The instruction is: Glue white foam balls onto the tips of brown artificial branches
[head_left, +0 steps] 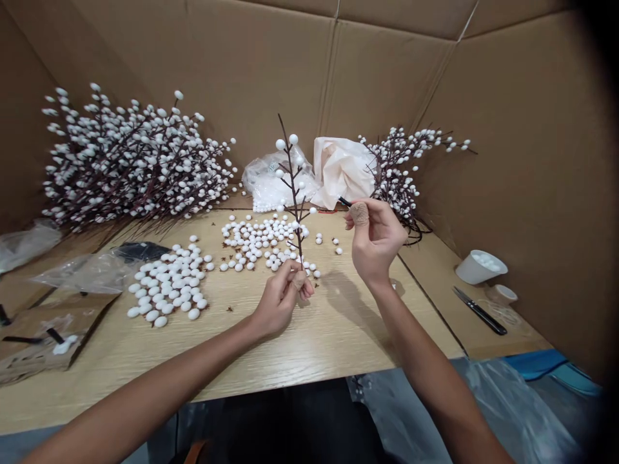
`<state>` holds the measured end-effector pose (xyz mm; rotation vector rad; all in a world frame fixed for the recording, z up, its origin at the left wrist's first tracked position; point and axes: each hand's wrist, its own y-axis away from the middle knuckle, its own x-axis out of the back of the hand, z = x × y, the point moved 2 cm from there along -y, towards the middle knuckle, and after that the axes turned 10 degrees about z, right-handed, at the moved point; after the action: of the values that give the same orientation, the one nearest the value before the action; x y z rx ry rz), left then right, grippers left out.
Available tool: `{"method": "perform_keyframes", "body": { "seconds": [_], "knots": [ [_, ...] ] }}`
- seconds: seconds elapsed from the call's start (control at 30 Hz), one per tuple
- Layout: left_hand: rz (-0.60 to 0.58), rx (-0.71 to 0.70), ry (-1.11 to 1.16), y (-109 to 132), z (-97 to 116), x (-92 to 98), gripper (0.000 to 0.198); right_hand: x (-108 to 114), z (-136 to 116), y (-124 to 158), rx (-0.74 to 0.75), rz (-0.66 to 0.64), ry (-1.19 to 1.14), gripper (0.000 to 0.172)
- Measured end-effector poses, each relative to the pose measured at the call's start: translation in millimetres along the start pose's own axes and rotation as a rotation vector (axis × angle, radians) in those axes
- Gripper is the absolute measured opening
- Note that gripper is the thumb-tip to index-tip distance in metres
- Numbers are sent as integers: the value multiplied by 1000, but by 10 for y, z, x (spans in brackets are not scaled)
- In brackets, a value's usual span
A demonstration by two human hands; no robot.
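Near the middle of the table, my left hand (285,293) pinches the lower end of a dark brown artificial twig (296,212). The twig stands nearly upright; white balls sit on some of its side stems, while other stems and the top are bare. My right hand (377,238), raised to the right of the twig and apart from it, is closed on a thin black stick (344,202). A tan wrap covers its thumb. Behind and beside my left hand lie loose white balls (256,238), some with small brown bases. Another group of white balls (169,283) lies to the left.
Berry branches (140,161) are heaped at back left, with a smaller bunch (396,161) at back right. Plastic bags (271,174) stand between them. Cardboard with white glue (65,345) lies left. A white cup (478,267) and a pointed tool (481,312) are at right.
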<state>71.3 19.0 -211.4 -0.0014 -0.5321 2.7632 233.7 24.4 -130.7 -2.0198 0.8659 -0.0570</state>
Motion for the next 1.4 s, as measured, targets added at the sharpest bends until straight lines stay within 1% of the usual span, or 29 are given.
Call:
{"method": "perform_keyframes", "body": {
  "seconds": [0.17, 0.43, 0.8, 1.03, 1.23, 1.4],
  "knots": [
    [-88, 4, -55, 25, -7, -7, 20, -3, 30, -21, 2, -25, -6, 12],
    [-122, -16, -50, 16, 7, -18, 20, -4, 63, -42, 10, -74, -7, 10],
    [-126, -22, -39, 22, 14, -22, 20, 0, 92, -46, 13, -91, -2, 10],
    [-123, -24, -31, 21, 8, -21, 20, 5, 85, -39, 41, -96, 31, 11],
    [-121, -25, -37, 22, 7, -14, 20, 20, 76, -48, 61, -66, 43, 12],
    [-122, -19, -41, 17, 16, -16, 20, 30, 58, -66, 53, -50, 1, 10]
  ]
}}
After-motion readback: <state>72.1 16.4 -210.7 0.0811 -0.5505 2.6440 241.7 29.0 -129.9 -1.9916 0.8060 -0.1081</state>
